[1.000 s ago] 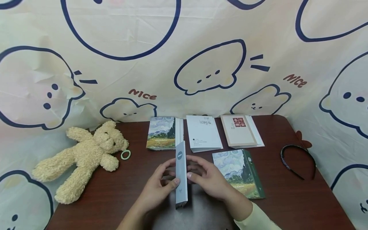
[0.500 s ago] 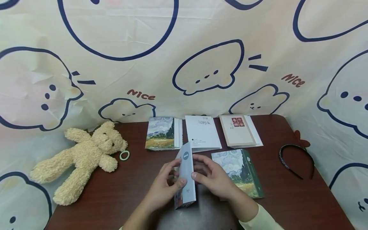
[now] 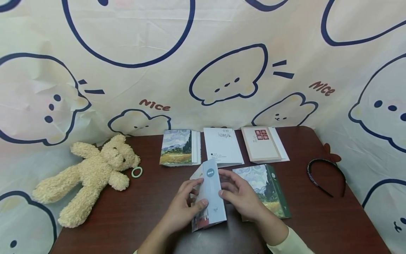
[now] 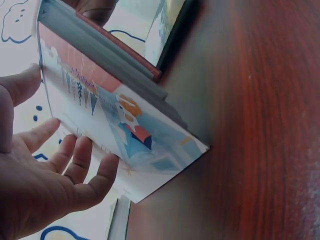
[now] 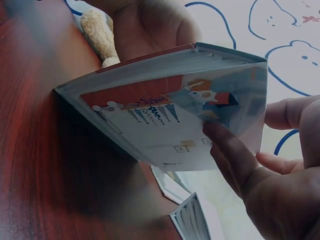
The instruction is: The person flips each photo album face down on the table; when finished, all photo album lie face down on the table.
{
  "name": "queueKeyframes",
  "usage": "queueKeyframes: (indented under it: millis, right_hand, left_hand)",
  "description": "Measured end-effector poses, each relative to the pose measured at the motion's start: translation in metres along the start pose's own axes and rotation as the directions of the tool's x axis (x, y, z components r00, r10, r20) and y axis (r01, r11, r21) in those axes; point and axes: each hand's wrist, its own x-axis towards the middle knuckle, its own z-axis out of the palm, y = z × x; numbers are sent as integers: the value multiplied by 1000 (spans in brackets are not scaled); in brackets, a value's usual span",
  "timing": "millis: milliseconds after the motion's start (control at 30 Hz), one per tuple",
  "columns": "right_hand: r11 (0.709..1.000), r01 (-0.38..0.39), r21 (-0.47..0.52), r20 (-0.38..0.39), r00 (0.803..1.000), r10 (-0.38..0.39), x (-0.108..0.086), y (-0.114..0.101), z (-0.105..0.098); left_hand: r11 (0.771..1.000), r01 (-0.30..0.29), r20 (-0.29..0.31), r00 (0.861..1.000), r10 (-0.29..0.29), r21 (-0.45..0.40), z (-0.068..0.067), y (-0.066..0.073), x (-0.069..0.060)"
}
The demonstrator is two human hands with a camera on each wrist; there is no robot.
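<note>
A photo album (image 3: 214, 194) with a pale blue spine stands upright on the table, tilted and turned so its spine faces me. My left hand (image 3: 183, 206) holds its left side, thumb on the spine and fingertips on the illustrated cover. From the other side my right hand (image 3: 243, 197) grips it, the thumb at the spine's right edge. In the left wrist view the cover (image 4: 120, 120) carries a red and blue cartoon picture. The album's page edges (image 5: 135, 75) appear in the right wrist view, where fingers of my right hand (image 5: 280, 190) touch the other cover.
Behind the album stand a landscape-painting album (image 3: 176, 147), a white album (image 3: 223, 146) and a beige one (image 3: 261, 144). Another painting album (image 3: 261, 190) lies beside my right hand. A teddy bear (image 3: 95, 176) and green ring (image 3: 137, 172) are left; a black headband (image 3: 326, 176) is right.
The album has turned in my hands, its spine shifting right and its left cover coming more into sight. Both hands keep hold and have moved slightly right with it.
</note>
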Motion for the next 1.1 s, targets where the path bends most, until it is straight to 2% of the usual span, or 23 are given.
queueKeyframes:
  millis: [267, 533, 767, 900, 1100]
  right_hand:
    - [1000, -18, 13, -20, 1000, 18, 1, 5, -1]
    - [994, -59, 87, -47, 997, 64, 3, 13, -1]
    - [984, -102, 143, -70, 991, 113, 4, 18, 0]
    - [977, -129, 169, -81, 986, 144, 6, 24, 2]
    - [976, -167, 141, -123, 975, 184, 7, 30, 3]
  left_hand:
    - [998, 19, -6, 1000, -18, 56, -4, -11, 3]
    - [997, 6, -22, 1000, -4, 76, -10, -23, 3]
    - [991, 38, -43, 999, -33, 126, -16, -33, 0]
    - [987, 36, -49, 998, -29, 156, -19, -37, 0]
    - [980, 27, -59, 998, -16, 196, -23, -41, -1]
